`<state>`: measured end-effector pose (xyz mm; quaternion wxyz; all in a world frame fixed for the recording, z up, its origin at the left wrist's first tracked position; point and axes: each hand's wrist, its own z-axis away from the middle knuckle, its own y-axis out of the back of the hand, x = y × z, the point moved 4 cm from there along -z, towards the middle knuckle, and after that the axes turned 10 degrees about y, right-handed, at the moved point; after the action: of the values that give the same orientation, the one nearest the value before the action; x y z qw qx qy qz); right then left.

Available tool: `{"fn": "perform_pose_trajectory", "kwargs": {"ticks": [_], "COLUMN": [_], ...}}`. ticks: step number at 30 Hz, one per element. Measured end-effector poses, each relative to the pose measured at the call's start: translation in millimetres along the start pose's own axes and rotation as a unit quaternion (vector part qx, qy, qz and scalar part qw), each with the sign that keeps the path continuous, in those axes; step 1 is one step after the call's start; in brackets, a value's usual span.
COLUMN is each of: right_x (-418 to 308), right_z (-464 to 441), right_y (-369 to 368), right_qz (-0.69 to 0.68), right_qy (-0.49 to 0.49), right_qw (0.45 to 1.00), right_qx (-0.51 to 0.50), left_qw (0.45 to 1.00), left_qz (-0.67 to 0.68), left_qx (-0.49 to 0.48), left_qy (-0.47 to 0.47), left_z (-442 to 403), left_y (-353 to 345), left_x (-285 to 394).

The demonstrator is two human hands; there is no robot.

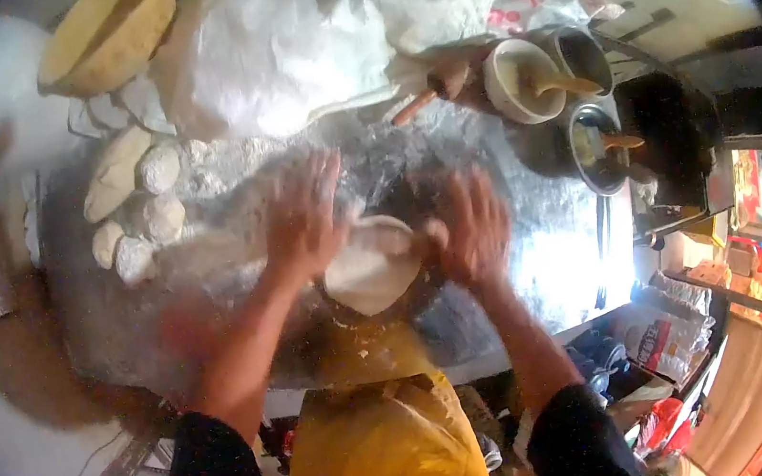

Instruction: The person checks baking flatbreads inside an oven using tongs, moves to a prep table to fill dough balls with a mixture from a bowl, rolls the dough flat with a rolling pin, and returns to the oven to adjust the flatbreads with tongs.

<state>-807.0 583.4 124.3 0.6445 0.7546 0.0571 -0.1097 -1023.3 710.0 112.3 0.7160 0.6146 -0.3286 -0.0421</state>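
A flattened round of pale dough point(371, 266) lies near the front edge of the floured metal worktop point(471, 334). My left hand point(306, 214) is at its left edge, palm down with the fingers stretched forward. On the other side, my right hand point(474, 226) has its fingers extended and its thumb close to the dough's right edge; whether the thumb touches it I cannot tell. Both hands are slightly blurred. Farther left sit several floured dough balls point(165, 218) and a longer dough piece point(117, 174).
Behind the hands lie a white flour bag point(290, 57) and a rolling pin point(417, 106). A white bowl point(498, 88) and a dark-rimmed pot point(579, 154), each with a wooden-handled utensil, stand at the right. A large tan bowl point(110, 42) is at the back left.
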Motion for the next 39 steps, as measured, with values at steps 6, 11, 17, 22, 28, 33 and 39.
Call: {"fn": "perform_pose_trajectory", "kwargs": {"ticks": [6,11,17,22,28,33,39], "right_x": [-52,29,-48,11,23,5,12], "right_z": [140,-55,137,17,-16,91,172], "right_y": [-1,-10,0,-18,-18,1,31], "right_qz": [-0.016,-0.01,-0.043,-0.042,-0.008,-0.061,-0.105], "right_qy": [0.011,-0.026,0.028,0.019,0.074,0.113,0.15], "right_qw": [0.996,0.998,0.992,0.995,0.997,0.991,0.981], "right_qx": [-0.085,-0.053,-0.115,-0.092,0.013,-0.032,-0.071], "left_qw": [0.997,0.997,0.995,0.998,0.993,0.989,0.992], "left_qz": [0.015,-0.063,-0.047,-0.037,-0.048,0.049,-0.035], "left_qx": [-0.079,-0.048,-0.078,-0.026,0.099,0.067,-0.01], "left_qy": [-0.016,-0.019,-0.039,-0.041,-0.034,0.125,0.12], "left_z": [125,8,130,-4,-35,56,19], "left_y": [2,-22,-8,-3,-5,17,-13], "left_x": [9,-1,18,30,25,-14,15]}}
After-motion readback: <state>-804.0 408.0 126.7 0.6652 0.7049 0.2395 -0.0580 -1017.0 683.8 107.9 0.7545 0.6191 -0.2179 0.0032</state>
